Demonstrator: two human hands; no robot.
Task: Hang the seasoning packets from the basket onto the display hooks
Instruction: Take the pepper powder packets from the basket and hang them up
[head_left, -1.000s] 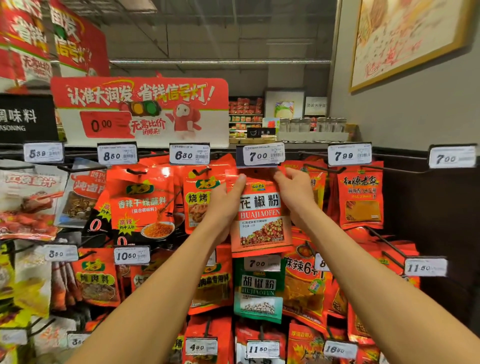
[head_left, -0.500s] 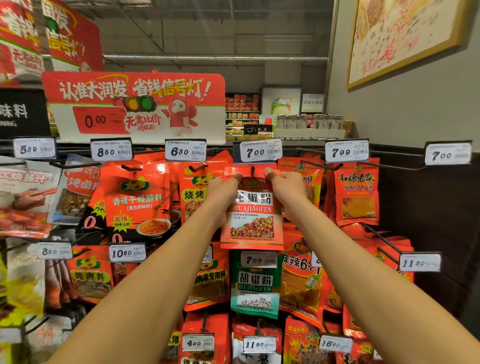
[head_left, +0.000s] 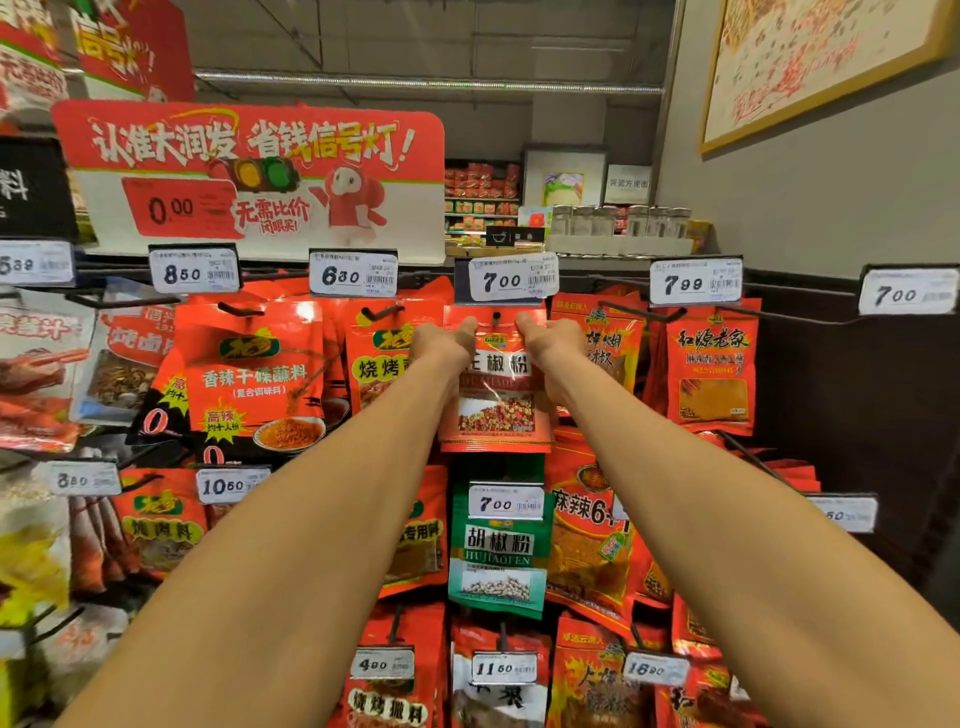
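Observation:
A red seasoning packet (head_left: 496, 410) with white lettering and a picture of red peppercorns is held up at the top row of the display. My left hand (head_left: 447, 340) pinches its upper left corner and my right hand (head_left: 550, 340) pinches its upper right corner. The packet's hang hole sits at the tip of the display hook (head_left: 496, 315), just under the 7.00 price tag (head_left: 511, 278). The basket is out of view.
Neighbouring hooks carry red packets under tags 6.30 (head_left: 353, 274) and 7.99 (head_left: 695, 283). A green pepper packet (head_left: 498, 561) hangs right below. A large red promotion sign (head_left: 249, 176) stands above the rack. A dark wall panel (head_left: 857, 415) borders the right.
Both hands have raised the red packet and moved it toward the rack; its top edge now reaches the hook under the 7.00 tag.

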